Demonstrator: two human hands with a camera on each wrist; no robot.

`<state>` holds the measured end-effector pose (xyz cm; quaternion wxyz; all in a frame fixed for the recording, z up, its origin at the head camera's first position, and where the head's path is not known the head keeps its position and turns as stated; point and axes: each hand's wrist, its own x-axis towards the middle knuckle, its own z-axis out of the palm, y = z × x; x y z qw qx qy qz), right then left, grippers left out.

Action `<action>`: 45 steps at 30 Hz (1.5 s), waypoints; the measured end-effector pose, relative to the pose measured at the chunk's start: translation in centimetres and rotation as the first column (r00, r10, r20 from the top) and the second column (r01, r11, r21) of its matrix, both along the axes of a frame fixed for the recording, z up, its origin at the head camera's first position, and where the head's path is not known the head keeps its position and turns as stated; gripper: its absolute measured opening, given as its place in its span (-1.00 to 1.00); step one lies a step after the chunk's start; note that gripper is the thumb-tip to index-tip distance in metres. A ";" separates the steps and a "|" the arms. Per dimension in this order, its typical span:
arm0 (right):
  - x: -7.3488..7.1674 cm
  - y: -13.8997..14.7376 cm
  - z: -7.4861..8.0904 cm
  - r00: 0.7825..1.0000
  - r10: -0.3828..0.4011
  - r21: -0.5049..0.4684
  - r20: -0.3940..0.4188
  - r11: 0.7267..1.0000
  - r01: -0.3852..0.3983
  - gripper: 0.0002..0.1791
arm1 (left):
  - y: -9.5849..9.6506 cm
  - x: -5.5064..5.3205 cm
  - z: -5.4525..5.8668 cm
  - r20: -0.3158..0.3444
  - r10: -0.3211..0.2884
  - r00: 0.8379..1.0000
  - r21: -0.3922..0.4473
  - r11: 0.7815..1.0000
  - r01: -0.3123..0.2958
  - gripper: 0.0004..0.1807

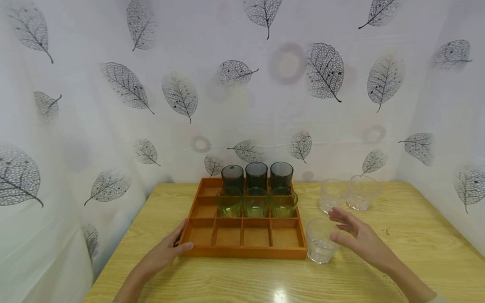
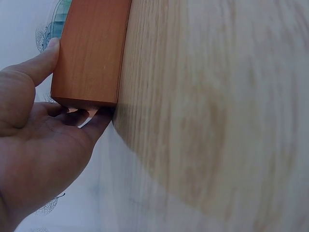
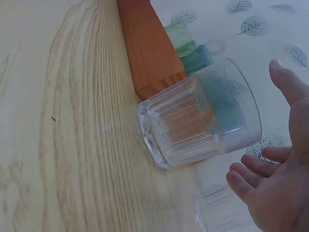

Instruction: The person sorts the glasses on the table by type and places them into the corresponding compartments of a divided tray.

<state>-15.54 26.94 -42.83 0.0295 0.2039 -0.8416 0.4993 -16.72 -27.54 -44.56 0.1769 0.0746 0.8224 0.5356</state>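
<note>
An orange-brown wooden tray [image 1: 246, 252] divided into compartments lies on the table. My left hand [image 1: 162, 253] grips its near left corner, thumb at the top edge and fingers against the left side. Three dark grey glasses [image 1: 256, 174] stand in the back row, with three green glasses [image 1: 256, 203] in the row before them. Beside the tray's near right corner, a clear glass [image 3: 186, 123] stands upright on the table. My right hand [image 1: 361, 240] hovers at that glass's right side, fingers apart and loosely bent; the right wrist view shows a gap between them.
Two more clear glasses, one at the left [image 1: 333, 195] and one at the right [image 1: 363, 192], stand side by side behind my right hand. A white curtain [image 1: 242, 105] with leaf prints hangs behind the light wooden table [image 1: 212, 280] and along both sides.
</note>
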 end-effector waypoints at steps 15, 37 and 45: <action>0.0 -1.2 -0.9 0.999 0.050 0.024 0.006 0.998 -0.050 -0.15 | 0.0 0.1 0.0 0.005 -0.001 1.000 0.000 1.000 0.001 -0.06; -0.4 -1.4 -1.4 0.983 0.160 0.042 -0.088 0.987 -0.157 -0.01 | 0.0 0.0 0.0 -0.007 -0.001 1.000 0.002 1.000 0.001 -0.06; -0.3 -1.5 -1.2 0.987 0.132 0.053 -0.088 0.990 -0.128 -0.06 | 0.0 0.0 0.1 0.021 -0.007 1.000 0.010 1.000 0.007 -0.05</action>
